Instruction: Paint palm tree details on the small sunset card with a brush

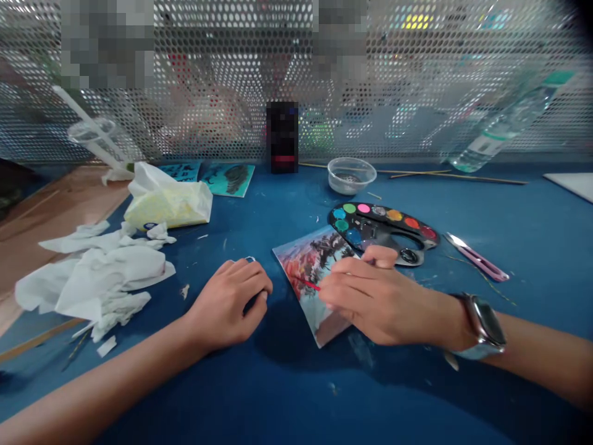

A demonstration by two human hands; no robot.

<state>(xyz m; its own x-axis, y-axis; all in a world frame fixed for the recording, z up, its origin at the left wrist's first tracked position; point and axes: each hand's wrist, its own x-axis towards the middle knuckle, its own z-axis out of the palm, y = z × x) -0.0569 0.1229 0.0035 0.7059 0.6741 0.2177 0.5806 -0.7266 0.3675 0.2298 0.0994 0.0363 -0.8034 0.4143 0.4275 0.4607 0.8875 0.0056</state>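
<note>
My right hand (370,293), with a watch (484,324) on its wrist, is closed around a thin red paintbrush (311,285). The brush's tip end points left over a small painted canvas (303,300) showing dark trees and red and blue areas. Part of the canvas is hidden under this hand. To the left of the canvas, my left hand (231,300) rests on the blue table with its fingers loosely curled and nothing visible in them. Just behind the canvas lies a black paint palette (370,230) with several bright colours in its wells.
A clear plastic bowl (351,176) stands behind the palette. A pink cutter (479,258) lies at right. Crumpled tissues (111,272) and a tissue pack (171,201) sit at left. A bottle (504,127) and a cup (95,137) lean near the perforated metal screen (222,80).
</note>
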